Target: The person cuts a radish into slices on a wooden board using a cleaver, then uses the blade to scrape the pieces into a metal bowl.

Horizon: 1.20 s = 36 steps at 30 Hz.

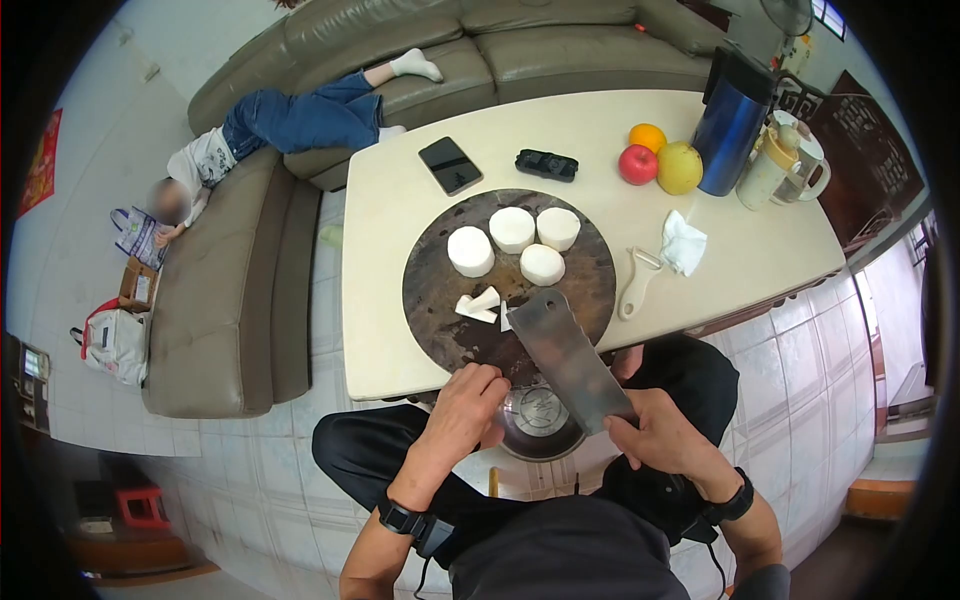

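My right hand (660, 430) grips the handle of a cleaver (570, 350), whose broad blade slants up and left over the near part of a round dark cutting board (440, 250). At the board's near edge, over a metal bowl (545, 440), is my left hand (465, 410), its fingers curled together; anything inside them is hidden. Several thick white rounds, looking like peeled radish (470, 252), stand on the far half of the board. Smaller white cut pieces (478, 304) lie left of the blade tip, and a thin white slice (505, 316) is beside the blade.
On the cream table (375, 330) are a phone (450, 165), a black object (547, 165), fruit (679, 168), a blue flask (735, 130), a jug (770, 170), a peeler (637, 285) and crumpled tissue (684, 243). A person (290, 120) lies on the sofa (215, 310).
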Available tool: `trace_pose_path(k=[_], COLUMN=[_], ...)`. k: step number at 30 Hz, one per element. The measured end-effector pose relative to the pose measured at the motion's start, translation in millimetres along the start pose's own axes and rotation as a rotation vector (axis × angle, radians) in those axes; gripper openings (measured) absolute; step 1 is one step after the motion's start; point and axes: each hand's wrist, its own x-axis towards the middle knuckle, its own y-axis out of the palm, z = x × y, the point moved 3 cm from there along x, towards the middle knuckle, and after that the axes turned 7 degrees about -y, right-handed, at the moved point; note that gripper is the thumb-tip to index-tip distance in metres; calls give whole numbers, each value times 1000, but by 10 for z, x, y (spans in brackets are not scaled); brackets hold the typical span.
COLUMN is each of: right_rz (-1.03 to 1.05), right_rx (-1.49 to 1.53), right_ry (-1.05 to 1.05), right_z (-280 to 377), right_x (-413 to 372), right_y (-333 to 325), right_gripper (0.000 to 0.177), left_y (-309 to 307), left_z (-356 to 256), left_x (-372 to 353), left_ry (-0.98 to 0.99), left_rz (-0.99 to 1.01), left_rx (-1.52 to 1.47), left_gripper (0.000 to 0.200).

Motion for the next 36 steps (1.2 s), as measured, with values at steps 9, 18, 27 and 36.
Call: trace_pose_path(k=[9, 18, 27, 36], right_rz=[57, 130, -113, -202], right_rx=[192, 329, 297, 225], right_ry=[-34, -15, -78, -141], right_z=[-62, -106, -137, -275], right_x=[-148, -160, -249, -333], right_y=[18, 188, -26, -444], right_gripper=[14, 22, 16, 15], left_y=[268, 266, 377, 1007], left_z=[-71, -284, -247, 20], left_x=[-245, -203, -369, -533], left_ry=[-804, -732, -850, -805], left_rz=[-129, 42, 37, 105], left_rx=[-1285, -2231, -2021, -1140], left_gripper=[9, 28, 29, 27])
